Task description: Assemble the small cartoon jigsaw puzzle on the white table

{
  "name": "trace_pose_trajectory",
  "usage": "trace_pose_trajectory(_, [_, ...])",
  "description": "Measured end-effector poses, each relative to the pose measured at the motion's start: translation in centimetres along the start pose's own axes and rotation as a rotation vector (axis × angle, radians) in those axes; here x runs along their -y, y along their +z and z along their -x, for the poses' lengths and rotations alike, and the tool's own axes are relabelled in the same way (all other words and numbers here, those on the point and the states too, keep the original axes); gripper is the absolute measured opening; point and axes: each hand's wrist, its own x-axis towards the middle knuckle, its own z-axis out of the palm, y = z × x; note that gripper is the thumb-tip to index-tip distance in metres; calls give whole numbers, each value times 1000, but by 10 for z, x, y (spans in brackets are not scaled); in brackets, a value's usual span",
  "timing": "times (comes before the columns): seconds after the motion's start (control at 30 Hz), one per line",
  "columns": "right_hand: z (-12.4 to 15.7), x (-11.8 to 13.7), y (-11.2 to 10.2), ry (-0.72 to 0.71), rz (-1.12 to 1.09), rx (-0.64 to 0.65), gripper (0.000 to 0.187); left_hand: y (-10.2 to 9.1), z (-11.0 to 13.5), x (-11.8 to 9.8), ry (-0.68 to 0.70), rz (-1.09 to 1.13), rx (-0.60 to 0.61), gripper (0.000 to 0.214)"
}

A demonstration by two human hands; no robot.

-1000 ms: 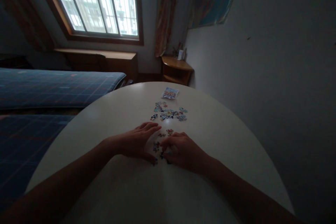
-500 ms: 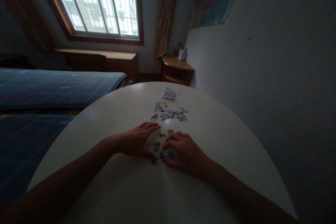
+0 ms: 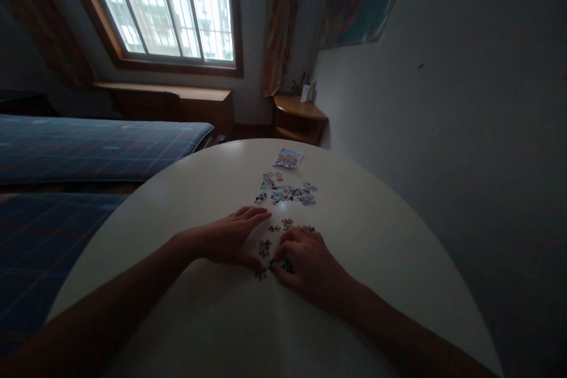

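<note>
Small jigsaw puzzle pieces lie between my hands on the white round table (image 3: 212, 319). My left hand (image 3: 233, 236) rests on the tabletop with its thumb and fingers spread apart; the thumb tip touches or lies just beside a dark puzzle piece (image 3: 261, 273). Curled over the pieces, my right hand (image 3: 305, 257) pinches a small dark blue puzzle piece (image 3: 272, 265) between thumb and fingertips. Joined pieces (image 3: 264, 248) lie in the gap between the hands. Beyond the fingers are a reddish cluster (image 3: 287, 223) and a smaller one (image 3: 274, 228). My right hand partly covers other pieces.
A larger scatter of puzzle pieces (image 3: 287, 192) lies farther back on the table, with a colourful picture card (image 3: 287, 157) behind it. A bed with a blue plaid cover (image 3: 88, 147) stands to the left, a wall (image 3: 443, 130) to the right.
My right hand has shifted slightly and its fingers have curled in more, with the small dark blue piece moving a little toward the lower left piece. My left hand stays put.
</note>
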Motion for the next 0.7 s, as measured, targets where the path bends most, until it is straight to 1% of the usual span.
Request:
trace_pose_trajectory(0.2, [-1, 0, 0, 10, -3, -21, 10, -2, 0, -2, -6, 9, 13, 100])
trace_pose_trajectory(0.33, [-1, -4, -9, 40, -19, -27, 11, -2, 2, -1, -12, 11, 24, 99])
trace_pose_trajectory(0.4, [-2, -8, -15, 47, -21, -25, 11, -2, 3, -3, -16, 5, 16, 95])
trace_pose_trajectory(0.53, [-1, -13, -27, 32, 7, 45, 8, 3, 1, -8, -62, -27, -36, 79])
trace_pose_trajectory(0.63, [1, -12, -33, 22, 7, 100, 12, 10, 0, -11, -91, -61, -92, 80])
trace_pose_trajectory(0.7, [3, -9, -36, 29, 2, 131, 18, 13, -1, -11, -85, -77, -127, 82])
